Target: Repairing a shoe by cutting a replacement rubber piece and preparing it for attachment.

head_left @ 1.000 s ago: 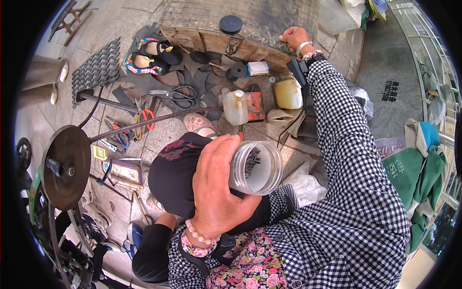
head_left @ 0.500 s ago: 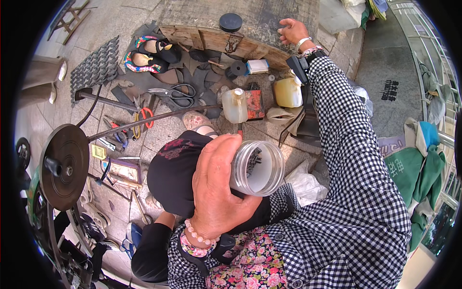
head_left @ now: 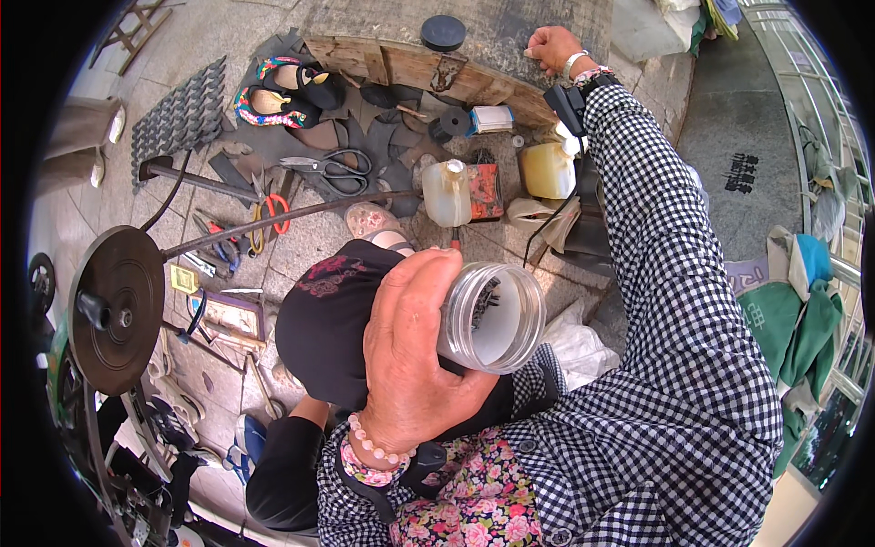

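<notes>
My left hand [head_left: 410,365] grips a clear plastic jar [head_left: 492,317] held close in front of me, its open mouth turned toward me, with small dark pieces inside. My right hand [head_left: 551,47] is stretched far out, fingers curled into a fist, resting on the stone ledge [head_left: 510,27] at the top. A round black lid [head_left: 443,33] lies on the ledge to the left of that hand. Whether the fist holds anything is hidden.
On the paving lie scissors [head_left: 333,169], red-handled pliers [head_left: 273,219], a white plastic jug [head_left: 448,193], a yellowish container [head_left: 547,170], colourful shoes [head_left: 283,91] and a long metal rod [head_left: 273,219]. A black wheel [head_left: 118,310] of a machine stands at the left.
My right hand has slid left and farther out along the ledge. The jar in my left hand has stayed almost still.
</notes>
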A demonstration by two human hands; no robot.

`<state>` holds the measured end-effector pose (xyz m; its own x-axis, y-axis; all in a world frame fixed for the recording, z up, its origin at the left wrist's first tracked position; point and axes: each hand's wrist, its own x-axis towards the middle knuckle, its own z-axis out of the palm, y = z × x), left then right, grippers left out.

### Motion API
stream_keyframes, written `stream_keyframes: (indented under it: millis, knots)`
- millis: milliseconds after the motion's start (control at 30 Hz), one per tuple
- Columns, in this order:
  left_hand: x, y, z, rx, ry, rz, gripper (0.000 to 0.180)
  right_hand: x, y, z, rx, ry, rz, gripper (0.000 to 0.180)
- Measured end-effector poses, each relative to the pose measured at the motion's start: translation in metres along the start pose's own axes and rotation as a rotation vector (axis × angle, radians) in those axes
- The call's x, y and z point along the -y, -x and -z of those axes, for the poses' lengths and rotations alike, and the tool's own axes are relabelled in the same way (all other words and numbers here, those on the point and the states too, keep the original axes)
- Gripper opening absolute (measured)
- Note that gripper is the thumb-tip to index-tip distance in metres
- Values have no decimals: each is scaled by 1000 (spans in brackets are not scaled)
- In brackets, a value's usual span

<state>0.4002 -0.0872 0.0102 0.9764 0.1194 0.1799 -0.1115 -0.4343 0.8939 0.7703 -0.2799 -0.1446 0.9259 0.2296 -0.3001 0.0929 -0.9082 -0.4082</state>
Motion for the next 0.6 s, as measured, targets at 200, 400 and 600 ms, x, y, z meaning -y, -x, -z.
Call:
stream_keyframes:
  millis: [200, 400, 600]
  knots:
    - [-2, -2, 1, 26, 32, 2, 67, -24, -3, -8, -223, 54, 135, 14]
    - [-1, -1, 1, 29, 24, -12, 67, -17, 5, -8, -206, -292, 24, 11]
    - [-1, -2, -1, 37, 26, -9, 66, -13, -4, -7, -213, -103, 198, 14]
